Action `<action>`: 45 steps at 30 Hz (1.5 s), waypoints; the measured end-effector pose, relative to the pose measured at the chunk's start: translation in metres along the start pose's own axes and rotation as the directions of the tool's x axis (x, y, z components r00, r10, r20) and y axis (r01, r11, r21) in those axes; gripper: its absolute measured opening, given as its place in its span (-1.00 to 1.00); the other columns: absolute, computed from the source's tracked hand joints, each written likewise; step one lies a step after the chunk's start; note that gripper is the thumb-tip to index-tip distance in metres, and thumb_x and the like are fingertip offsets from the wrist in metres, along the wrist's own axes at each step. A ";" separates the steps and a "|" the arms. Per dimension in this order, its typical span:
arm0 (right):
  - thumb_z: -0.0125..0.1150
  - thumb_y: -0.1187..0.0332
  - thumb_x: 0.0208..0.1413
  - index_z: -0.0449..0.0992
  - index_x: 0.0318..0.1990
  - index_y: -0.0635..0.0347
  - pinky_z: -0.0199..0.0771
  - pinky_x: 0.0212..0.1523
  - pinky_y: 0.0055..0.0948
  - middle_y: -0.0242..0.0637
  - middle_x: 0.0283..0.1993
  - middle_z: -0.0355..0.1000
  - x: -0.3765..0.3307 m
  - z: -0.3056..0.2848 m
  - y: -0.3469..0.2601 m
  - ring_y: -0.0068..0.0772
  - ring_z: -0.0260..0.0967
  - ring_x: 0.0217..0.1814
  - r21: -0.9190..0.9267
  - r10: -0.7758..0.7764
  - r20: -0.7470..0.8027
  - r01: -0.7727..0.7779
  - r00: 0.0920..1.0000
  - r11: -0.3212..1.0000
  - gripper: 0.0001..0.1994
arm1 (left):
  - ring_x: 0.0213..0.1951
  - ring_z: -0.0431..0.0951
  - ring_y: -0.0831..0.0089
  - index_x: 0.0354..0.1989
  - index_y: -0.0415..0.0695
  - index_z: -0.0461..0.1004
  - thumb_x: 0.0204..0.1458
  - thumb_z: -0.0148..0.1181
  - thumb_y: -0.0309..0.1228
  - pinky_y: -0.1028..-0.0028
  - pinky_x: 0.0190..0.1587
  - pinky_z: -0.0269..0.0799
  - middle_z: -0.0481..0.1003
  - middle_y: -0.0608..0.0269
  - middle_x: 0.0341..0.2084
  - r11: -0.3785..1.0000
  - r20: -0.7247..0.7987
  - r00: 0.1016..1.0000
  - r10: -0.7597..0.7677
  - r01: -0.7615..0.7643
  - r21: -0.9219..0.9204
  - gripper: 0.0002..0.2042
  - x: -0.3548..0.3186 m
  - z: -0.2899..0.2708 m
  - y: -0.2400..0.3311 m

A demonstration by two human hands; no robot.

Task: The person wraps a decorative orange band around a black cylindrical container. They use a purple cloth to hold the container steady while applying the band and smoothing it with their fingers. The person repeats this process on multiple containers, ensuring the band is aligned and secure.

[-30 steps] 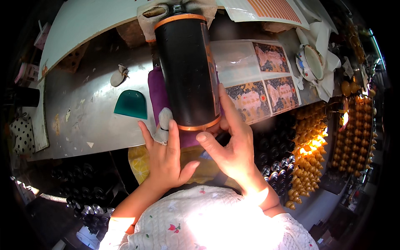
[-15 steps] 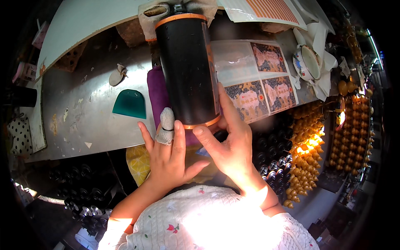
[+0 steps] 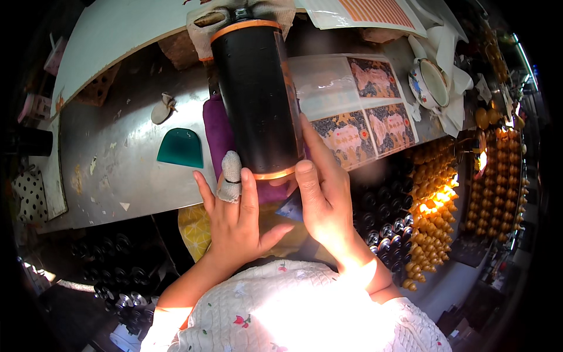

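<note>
Black cylinder (image 3: 258,100) lengthwise over metal bench (image 3: 111,193), purple cloth (image 3: 217,123) showing along its left side; I see left hand (image 3: 234,226) loose, fingers spread, grey wrap (image 3: 231,170) on one finger, index fingertip at copper rim (image 3: 272,175) of near end; right hand (image 3: 329,202) along cylinder's right side, thumb by rim, some fingers hidden, so I cannot tell if it grips; green scraper (image 3: 180,148) left of cloth, prints (image 3: 343,138) right of cylinder

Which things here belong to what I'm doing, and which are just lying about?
Likely in use:
black cylinder, at right hand
purple cloth beneath it
grey finger cover on left hand

Seemingly lying about, untouched:
green half-round piece
printed sheet
enamel mug
</note>
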State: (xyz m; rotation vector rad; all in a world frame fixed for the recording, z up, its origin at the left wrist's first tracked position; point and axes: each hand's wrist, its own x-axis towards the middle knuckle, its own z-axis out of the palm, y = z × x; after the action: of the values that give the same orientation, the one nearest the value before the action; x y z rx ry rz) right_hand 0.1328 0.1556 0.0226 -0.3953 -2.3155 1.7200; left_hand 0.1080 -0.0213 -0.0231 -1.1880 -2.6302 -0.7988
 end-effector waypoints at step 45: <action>-0.01 0.31 0.35 0.17 0.42 0.34 0.49 -0.15 -0.41 -0.10 -0.33 0.58 -0.003 -0.013 0.001 -0.25 0.60 -0.24 0.079 0.010 0.095 -0.018 0.995 0.997 -0.46 | 0.39 -0.03 -0.41 0.46 -0.29 -0.03 -0.08 0.40 0.00 -0.50 0.28 -0.53 -0.08 -0.22 0.42 0.999 -0.065 0.997 -0.049 0.048 -0.017 0.03 -0.005 -0.001 0.013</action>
State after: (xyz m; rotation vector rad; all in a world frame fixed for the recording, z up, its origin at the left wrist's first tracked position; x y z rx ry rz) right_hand 0.1402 0.1664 0.0256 -0.3230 -2.3038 1.8689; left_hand 0.1208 -0.0175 -0.0187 -1.0863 -2.6139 -0.8531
